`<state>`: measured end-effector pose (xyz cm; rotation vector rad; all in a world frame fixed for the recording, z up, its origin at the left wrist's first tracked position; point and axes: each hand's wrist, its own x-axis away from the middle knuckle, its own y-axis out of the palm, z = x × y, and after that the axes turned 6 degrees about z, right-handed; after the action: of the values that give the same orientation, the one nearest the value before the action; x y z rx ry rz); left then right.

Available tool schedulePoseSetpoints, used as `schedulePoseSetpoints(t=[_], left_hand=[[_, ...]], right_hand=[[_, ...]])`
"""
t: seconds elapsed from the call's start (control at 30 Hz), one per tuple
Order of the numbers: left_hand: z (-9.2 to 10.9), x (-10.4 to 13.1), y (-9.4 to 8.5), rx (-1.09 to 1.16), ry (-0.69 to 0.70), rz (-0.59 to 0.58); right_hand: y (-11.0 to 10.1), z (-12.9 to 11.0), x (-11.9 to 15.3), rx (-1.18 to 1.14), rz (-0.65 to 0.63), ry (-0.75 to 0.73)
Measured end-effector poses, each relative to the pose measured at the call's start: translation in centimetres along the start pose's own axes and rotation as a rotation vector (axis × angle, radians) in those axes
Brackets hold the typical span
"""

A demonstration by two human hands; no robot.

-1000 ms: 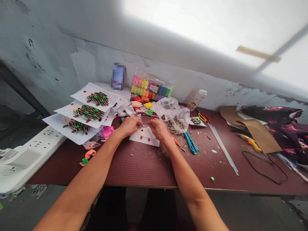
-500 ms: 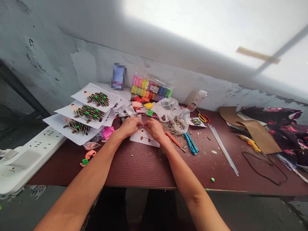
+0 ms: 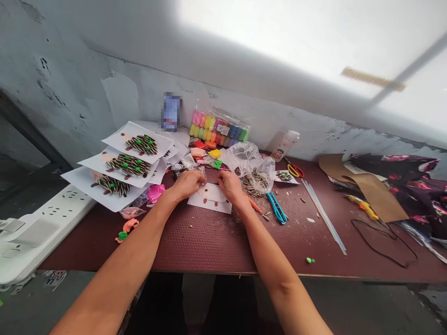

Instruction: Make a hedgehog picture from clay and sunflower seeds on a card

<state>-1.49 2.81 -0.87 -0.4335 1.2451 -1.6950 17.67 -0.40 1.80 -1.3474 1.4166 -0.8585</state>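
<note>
A white sheet (image 3: 209,199) with a drawn outline and several brown dots lies on the dark red table between my hands. My left hand (image 3: 190,182) is closed at the sheet's upper left, its fingers curled together. My right hand (image 3: 228,185) is closed over the sheet's upper right corner. Whatever the fingertips of either hand hold is hidden or too small to name. Just right of my right hand are an orange pen-like tool (image 3: 254,203) and striped seeds (image 3: 257,182) partly under a clear plastic bag (image 3: 244,158).
Finished seed hedgehog sheets (image 3: 129,166) are stacked at the left by a white power strip (image 3: 59,209). Coloured clay packs (image 3: 220,130) stand behind. Blue cutters (image 3: 276,208), scissors (image 3: 295,170), clear sticks (image 3: 324,216) and a yellow glue gun (image 3: 365,208) lie to the right.
My hands have moved apart; they were nearly touching over the sheet's top edge. More of the sheet shows between them.
</note>
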Motion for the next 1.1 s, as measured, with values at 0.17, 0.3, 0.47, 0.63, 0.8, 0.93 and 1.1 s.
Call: schedulePoseSetpoints(t=[0.17,0.3,0.47,0.63,0.8,0.93,1.1], left_hand=[[0.2,0.0,-0.1,0.077,0.002,0.130],[0.3,0.2,-0.6,0.013,-0.067,0.343],[0.2,0.8,-0.8,-0.218,-0.255,0.300],[-0.2,0.9,-0.4,-0.276,-0.251,0.268],[-0.8,0.8,0.0,-0.286,-0.244,0.241],[-0.8,0.8,0.3,-0.308,-0.217,0.237],[-0.2,1.0,-0.1,-0.304,-0.208,0.221]], right_hand=[[-0.4,1.0,0.4,0.108,0.028,0.081],[-0.2,1.3,0.7,0.089,0.065,0.086],[0.0,1.3,0.9,0.059,0.080,0.063],[-0.1,1.1,0.8,-0.029,0.109,0.050],[-0.2,-0.1,-0.2,-0.099,0.115,0.013],[0.0,-1.9,-1.8,-0.134,0.069,-0.088],[0.9,-4.0,-4.7,-0.114,0.027,-0.035]])
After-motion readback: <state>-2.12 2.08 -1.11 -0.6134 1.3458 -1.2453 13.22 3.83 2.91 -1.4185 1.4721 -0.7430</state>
